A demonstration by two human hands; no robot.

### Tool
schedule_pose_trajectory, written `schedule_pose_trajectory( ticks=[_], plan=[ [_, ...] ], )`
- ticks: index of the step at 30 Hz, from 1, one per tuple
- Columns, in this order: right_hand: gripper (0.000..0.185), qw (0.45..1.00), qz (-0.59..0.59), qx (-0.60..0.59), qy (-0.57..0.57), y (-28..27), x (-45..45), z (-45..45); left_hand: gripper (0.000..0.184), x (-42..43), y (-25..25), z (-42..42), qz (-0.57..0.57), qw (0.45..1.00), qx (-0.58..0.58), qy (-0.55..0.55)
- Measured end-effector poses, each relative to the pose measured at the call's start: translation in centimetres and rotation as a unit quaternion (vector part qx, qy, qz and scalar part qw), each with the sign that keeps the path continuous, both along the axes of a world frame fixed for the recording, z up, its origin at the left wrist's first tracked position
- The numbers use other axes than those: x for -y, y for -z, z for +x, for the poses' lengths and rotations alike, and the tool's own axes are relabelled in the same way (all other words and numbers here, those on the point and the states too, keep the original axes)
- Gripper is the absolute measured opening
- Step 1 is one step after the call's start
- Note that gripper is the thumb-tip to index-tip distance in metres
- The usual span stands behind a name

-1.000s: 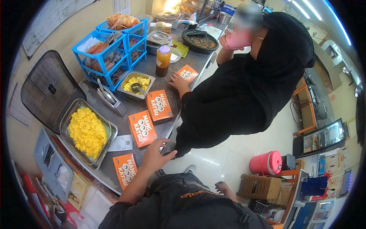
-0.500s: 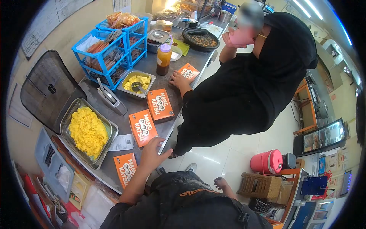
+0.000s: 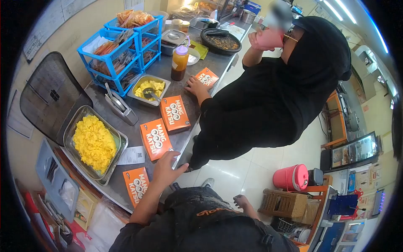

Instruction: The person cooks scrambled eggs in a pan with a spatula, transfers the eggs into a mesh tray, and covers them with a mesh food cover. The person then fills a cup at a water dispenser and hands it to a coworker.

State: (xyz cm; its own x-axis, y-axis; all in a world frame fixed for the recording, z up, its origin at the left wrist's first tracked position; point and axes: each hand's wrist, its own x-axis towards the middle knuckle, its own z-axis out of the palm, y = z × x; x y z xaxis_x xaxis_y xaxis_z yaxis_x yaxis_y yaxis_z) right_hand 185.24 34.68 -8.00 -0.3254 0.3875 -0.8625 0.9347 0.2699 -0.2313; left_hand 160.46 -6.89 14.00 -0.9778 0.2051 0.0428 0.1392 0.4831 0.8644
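Observation:
My left hand (image 3: 165,169) is open, thumb spread from the fingers, its fingertips at the lower right corner of an orange "Mang Katsu" box (image 3: 155,139) by the counter edge. I cannot tell whether they press on it. Beside my left forearm lies another orange box (image 3: 136,185), partly covered by the arm. A third orange box (image 3: 174,113) sits just beyond. My right hand (image 3: 241,201) hangs low beside my body over the floor, fingers loosely bent and apart, with nothing seen in it. A printed slip (image 3: 132,156) lies between the boxes and a glass tray (image 3: 121,153) of yellow scrambled egg (image 3: 93,143).
A co-worker in black (image 3: 268,101) stands close at the counter, one hand on another orange box (image 3: 206,77), the other raising a pink cup (image 3: 268,40). Along the counter stand a tape dispenser (image 3: 121,108), metal pan (image 3: 164,90), sauce bottle (image 3: 179,64) and blue baskets (image 3: 110,75).
The view has shifted slightly, so everything sits a little further left. My left hand stays by the box corner. The boxes keep their places on the counter.

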Motion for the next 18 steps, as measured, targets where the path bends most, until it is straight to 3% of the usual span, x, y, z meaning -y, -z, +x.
schedule_pose_trajectory(
  ticks=[18],
  plan=[
    [0.035,1.000,-0.003,0.013,0.010,-0.1,0.4,0.8,0.048,-0.4,0.3,-0.2,-0.013,1.000,-0.004,0.021]
  ],
)
